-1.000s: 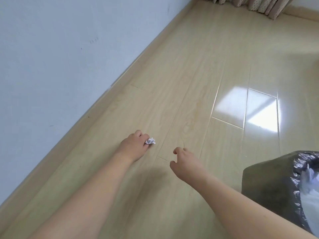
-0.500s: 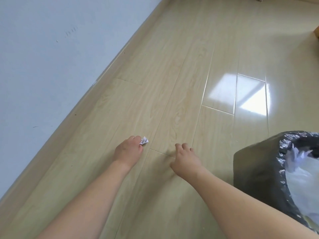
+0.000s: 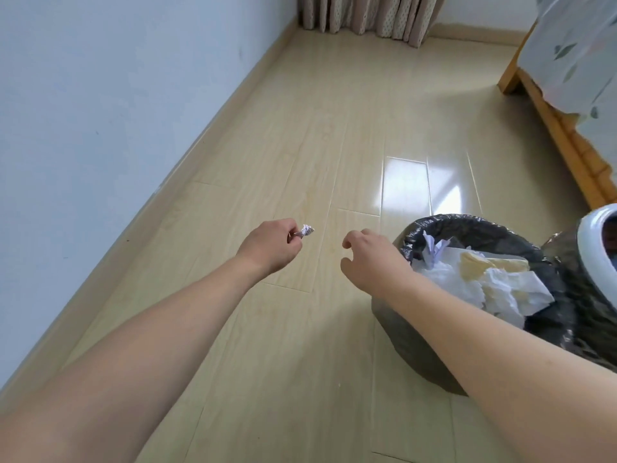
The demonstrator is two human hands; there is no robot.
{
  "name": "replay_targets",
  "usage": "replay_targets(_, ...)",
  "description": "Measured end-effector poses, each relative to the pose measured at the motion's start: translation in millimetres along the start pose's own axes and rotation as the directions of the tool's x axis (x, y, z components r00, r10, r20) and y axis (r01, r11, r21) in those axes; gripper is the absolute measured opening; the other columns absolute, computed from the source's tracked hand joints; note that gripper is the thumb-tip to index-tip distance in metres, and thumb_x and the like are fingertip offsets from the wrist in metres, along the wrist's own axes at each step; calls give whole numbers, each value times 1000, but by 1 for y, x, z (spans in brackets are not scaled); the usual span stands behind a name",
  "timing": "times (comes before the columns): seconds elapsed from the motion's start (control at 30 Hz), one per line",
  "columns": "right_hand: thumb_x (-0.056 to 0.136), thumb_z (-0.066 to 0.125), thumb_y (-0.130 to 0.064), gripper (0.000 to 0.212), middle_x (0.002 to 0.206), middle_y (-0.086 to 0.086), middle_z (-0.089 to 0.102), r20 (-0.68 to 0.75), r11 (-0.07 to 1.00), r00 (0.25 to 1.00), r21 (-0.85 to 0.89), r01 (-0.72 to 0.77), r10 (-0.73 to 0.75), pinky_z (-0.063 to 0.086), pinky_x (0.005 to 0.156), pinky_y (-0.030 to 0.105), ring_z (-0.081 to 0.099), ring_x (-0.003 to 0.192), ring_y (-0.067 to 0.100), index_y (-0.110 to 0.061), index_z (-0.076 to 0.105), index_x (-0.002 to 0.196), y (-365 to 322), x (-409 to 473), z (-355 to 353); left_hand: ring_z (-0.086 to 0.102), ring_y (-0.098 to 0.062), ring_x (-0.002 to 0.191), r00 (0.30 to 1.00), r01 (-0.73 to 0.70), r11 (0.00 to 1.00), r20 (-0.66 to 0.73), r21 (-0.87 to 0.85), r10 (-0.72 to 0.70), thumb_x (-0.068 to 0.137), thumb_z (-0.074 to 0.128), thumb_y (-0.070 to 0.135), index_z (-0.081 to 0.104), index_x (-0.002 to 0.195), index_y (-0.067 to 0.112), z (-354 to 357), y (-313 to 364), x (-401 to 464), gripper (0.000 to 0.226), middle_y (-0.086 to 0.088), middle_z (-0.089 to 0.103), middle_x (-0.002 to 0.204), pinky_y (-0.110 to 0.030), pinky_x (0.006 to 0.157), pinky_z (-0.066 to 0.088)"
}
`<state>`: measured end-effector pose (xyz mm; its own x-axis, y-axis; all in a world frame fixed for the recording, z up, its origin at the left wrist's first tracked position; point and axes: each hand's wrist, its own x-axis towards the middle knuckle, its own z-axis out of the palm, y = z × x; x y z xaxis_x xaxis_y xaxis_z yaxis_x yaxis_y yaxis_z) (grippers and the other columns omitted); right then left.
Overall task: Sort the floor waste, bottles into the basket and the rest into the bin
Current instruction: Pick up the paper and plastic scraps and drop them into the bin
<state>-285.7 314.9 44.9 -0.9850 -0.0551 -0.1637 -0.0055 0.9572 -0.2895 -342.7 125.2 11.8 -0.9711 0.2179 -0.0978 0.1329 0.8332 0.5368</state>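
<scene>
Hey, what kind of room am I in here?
Most likely a bedroom at home. A wooden bed frame with a patterned sheet stands on the right, curtains hang at the far wall, and a lined bin of paper sits on the pale wood floor.

Crumpled paper scrap — pinched; bin — paper-filled.

A pale blue-white wall meets glossy light wood-plank floor, beige pleated curtains hanging beyond, window glare mid-floor.
</scene>
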Motion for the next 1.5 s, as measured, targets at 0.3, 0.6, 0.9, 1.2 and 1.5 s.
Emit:
replay_targets(0.3, 88, 47, -13, 21, 105, 9, 60, 99, 993, 994, 107, -48, 37, 50, 79, 38, 58, 97, 31, -7, 54, 107, 12, -83, 47, 60, -21, 72, 990, -1, 993, 141, 114, -15, 91, 49, 31, 61, 90, 20, 27, 24, -49, 16, 2, 64, 80, -33, 62, 47)
replay_targets(0.6, 94, 43, -11, 18, 118, 13, 62, 381, 974, 901, 13, -228, 206, 47, 84, 32, 59, 111, 32, -11, 55, 107, 35, -114, 149, 53, -17, 62, 935, 16, 976, 342, 218, -91, 94, 47, 32, 60, 91, 22, 70, -29, -99, 17, 2, 63, 79, -28, 55, 38)
replay_targets(0.9, 98, 39, -13, 24, 121, 14, 61, 353, 986, 921, -58, -156, 166, 45, 87, 31, 59, 113, 30, -8, 54, 115, 35, -116, 186, 58, -20, 73, 923, 43, 979, 368, 199, -115, 97, 46, 34, 62, 94, 20, 81, -60, -91, 21, 2, 63, 83, -32, 64, 46)
replay_targets(1.2, 99, 37, -12, 20, 116, 12, 61, 350, 988, 924, -50, -145, 154, 43, 84, 31, 58, 108, 29, -9, 55, 109, 36, -111, 194, 54, -17, 68, 912, 34, 985, 399, 168, -100, 96, 48, 34, 59, 90, 23, 88, -61, -89, 17, 4, 61, 79, -30, 62, 43)
replay_targets(1.5, 99, 35, -9, 23, 118, 12, 61, 351, 989, 924, -72, -133, 150, 45, 85, 33, 59, 110, 29, -8, 54, 112, 33, -107, 196, 59, -19, 78, 907, 48, 983, 406, 176, -117, 97, 47, 33, 62, 96, 20, 85, -71, -89, 20, 3, 62, 85, -33, 69, 47)
